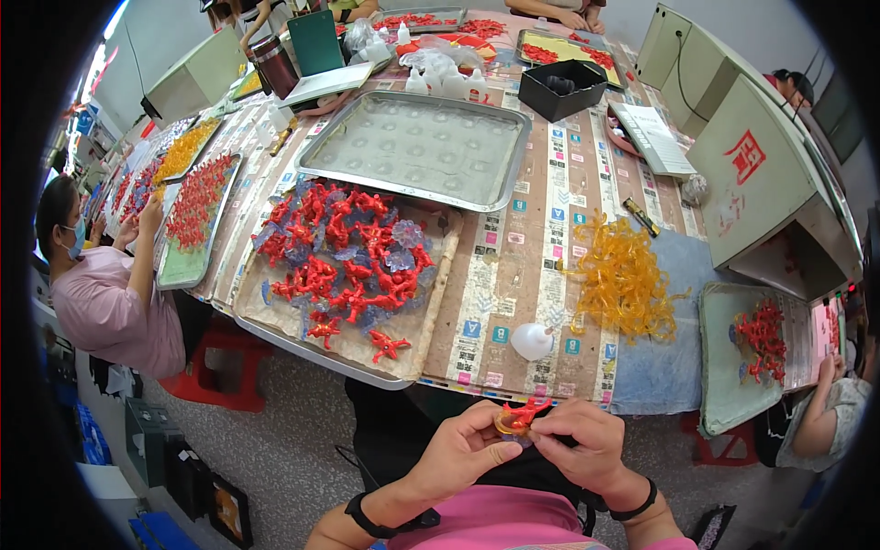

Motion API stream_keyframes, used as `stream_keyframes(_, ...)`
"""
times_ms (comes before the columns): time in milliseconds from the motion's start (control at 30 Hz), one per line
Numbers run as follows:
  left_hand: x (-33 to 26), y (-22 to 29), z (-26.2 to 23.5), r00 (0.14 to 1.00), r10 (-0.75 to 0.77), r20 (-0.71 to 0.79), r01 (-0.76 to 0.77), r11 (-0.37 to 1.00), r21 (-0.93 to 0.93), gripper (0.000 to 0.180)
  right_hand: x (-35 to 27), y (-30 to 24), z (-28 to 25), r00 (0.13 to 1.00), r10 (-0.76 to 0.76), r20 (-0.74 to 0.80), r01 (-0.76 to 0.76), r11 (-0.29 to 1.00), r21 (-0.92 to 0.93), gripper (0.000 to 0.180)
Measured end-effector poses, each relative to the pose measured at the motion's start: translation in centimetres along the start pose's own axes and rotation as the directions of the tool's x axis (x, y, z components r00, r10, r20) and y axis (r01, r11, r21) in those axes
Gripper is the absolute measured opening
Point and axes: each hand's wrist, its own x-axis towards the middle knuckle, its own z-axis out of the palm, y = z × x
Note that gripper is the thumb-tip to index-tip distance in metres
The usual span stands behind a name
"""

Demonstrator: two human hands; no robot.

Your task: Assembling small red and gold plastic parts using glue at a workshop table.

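Close to my body, below the table's front edge, both hands are closed around one small plastic figure (pixel 522 414). It has a red upper part, with clear yellow and purplish parts beneath. My left hand (pixel 463 449) grips it from the left, thumb and fingers around its base. From the right, my right hand (pixel 584 442) pinches it; the fingertips partly hide it. Beyond them stands a white squeeze bottle (pixel 532 342). Ahead to the left, a paper-lined tray (pixel 438 316) bears a heap of red figures (pixel 353 295) and clear purple pieces (pixel 401 259). Clear yellow pieces (pixel 623 280) lie piled to the right.
A large metal tray (pixel 403 147) lies behind the red heap. Farther back are a black bin (pixel 561 90) and several white bottles (pixel 449 85). Boxy cabinets (pixel 761 174) stand at right. People work on the left (pixel 115 307) and right (pixel 820 422), beside trays of parts.
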Motion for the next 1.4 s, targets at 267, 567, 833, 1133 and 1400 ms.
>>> stream_keyframes(267, 0.1, 0.2, -0.1, 0.992, 0.128, 0.008, -0.127, 0.972, 0.197, 0.032, -0.1, 0.1, 0.5, 0.999, 0.038, -0.028, -0.037, 0.999, 0.028, 0.019)
stream_keyframes(567, 0.0, -0.2, 0.6, 0.971, 0.237, -0.016, -0.225, 0.937, 0.267, 0.033, -0.3, -0.4, 0.7, 0.996, 0.022, -0.088, -0.024, 1.000, -0.015, 0.019)
stream_keyframes(833, 0.3, 0.7, 1.2, 0.881, 0.468, -0.073, -0.317, 0.696, 0.644, 0.023, -0.4, -0.4, 1.7, 0.991, -0.044, -0.125, 0.042, 0.999, -0.020, 0.020)
stream_keyframes(1133, 1.3, 0.7, 0.6, 0.679, 0.729, 0.093, -0.369, 0.229, 0.901, 0.024, 0.3, -1.0, 0.9, 0.999, -0.024, -0.035, 0.022, 0.998, -0.053, 0.020)
stream_keyframes(1400, 1.8, 1.3, -0.3, 0.616, 0.681, 0.397, -0.403, -0.160, 0.901, 0.040, 1.1, -1.6, 2.6, 0.979, 0.174, -0.110, -0.177, 0.984, -0.019, 0.017)
